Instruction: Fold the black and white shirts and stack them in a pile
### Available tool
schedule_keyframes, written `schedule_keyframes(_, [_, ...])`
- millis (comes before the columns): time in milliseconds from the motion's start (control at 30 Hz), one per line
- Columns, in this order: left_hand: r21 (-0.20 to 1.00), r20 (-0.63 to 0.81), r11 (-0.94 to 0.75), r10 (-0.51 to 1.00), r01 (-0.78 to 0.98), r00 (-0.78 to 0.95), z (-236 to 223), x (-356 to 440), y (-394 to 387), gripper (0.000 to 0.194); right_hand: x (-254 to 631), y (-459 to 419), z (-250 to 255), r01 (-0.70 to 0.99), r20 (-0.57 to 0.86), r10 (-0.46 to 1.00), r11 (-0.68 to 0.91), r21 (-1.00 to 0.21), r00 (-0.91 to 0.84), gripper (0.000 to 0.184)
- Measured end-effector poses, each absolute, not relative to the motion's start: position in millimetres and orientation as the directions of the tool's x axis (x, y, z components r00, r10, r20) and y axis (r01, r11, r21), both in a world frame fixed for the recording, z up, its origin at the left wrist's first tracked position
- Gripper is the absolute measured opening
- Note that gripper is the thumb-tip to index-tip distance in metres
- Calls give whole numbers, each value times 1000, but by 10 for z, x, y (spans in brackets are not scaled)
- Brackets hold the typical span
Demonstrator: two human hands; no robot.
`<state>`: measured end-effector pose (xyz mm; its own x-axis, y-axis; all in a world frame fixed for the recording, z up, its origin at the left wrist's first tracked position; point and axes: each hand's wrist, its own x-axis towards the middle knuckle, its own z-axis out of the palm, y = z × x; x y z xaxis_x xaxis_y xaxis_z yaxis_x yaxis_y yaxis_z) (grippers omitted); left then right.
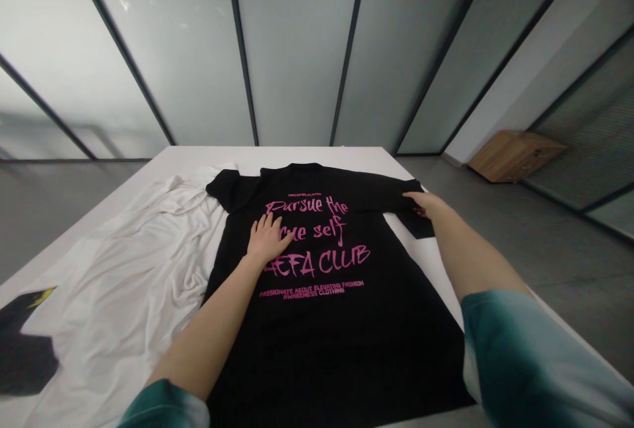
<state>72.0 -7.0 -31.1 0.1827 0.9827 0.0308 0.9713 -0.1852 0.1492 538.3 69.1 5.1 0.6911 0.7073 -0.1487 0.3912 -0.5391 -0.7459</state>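
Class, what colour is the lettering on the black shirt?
The lettering is pink, shown best in the head view.

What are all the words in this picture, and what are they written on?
All on the black shirt:
"UNCOMPLICATED" (tiny and blurry, my best reading)
"Pursue the"
"rue self", its start covered by the left hand
"EFA CLUB", the letter before it partly covered
"PASSIONATE ABOUT ELEVATING FASHION"
"AWARENESS CLOTHING"
The yellow mark on the dark patch is too blurred to tell if it's writing.
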Motion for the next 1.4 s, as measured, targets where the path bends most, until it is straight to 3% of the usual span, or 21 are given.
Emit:
schedule_keyframes(100, [155, 29, -186, 983, 970, 184, -323, 715, -64, 74, 5290, 750, 158, 336, -164, 682, -537, -774, 713, 18])
schedule_keyframes(200, [159, 32, -183, 983, 970, 180, -325, 713, -61, 74, 5078, 825, 275, 580, 170, 727, -360, -731, 665, 14])
schedule_keyframes(300, [157, 35, -185, 983, 970, 182, -322, 714, -63, 73, 4664, 855, 350, 835, 470, 765, -154, -529, 439, 21])
schedule_keyframes(367, [151, 38, -187, 982, 971, 183, -323, 714, -67, 73, 4305, 833, 353, 896, 486, 850, 39, -442, 203, 22])
schedule_keyframes(467, [141, 48, -187, 982, 972, 182, -327, 714, -72, 72, 3813, 746, 274, 803, 305, 928, 346, -485, -215, 21])
schedule_keyframes(567, [139, 58, -194, 981, 971, 187, -330, 715, -74, 71, 3551, 634, 120, 755, 323, 888, 451, -476, -327, 24])
schedule_keyframes(700, [146, 55, -192, 981, 970, 186, -327, 718, -69, 72, 3572, 554, -96, 818, 408, 877, 419, -394, -253, 27])
schedule_keyframes(867, [155, 33, -187, 982, 970, 184, -306, 724, -75, 72, 3905, 655, -199, 925, 444, 894, 120, -360, 57, 28])
schedule_keyframes(1033, [161, 42, -191, 982, 968, 187, -310, 725, -80, 72, 4197, 705, -243, 959, 216, 954, -157, -235, 209, 41])
schedule_keyframes(1167, [174, 46, -192, 981, 966, 186, -325, 716, -71, 71, 4240, 612, -343, 968, 164, 967, -162, -189, 194, 45])
schedule_keyframes(1300, [156, 46, -183, 983, 971, 178, -315, 706, -69, 71, 4193, 523, -384, 972, 260, 948, -133, -194, 182, 44])
schedule_keyframes(1400, [135, 55, -180, 983, 974, 174, -318, 714, -74, 71, 4156, 482, -362, 981, 371, 924, -17, -194, 90, 39])
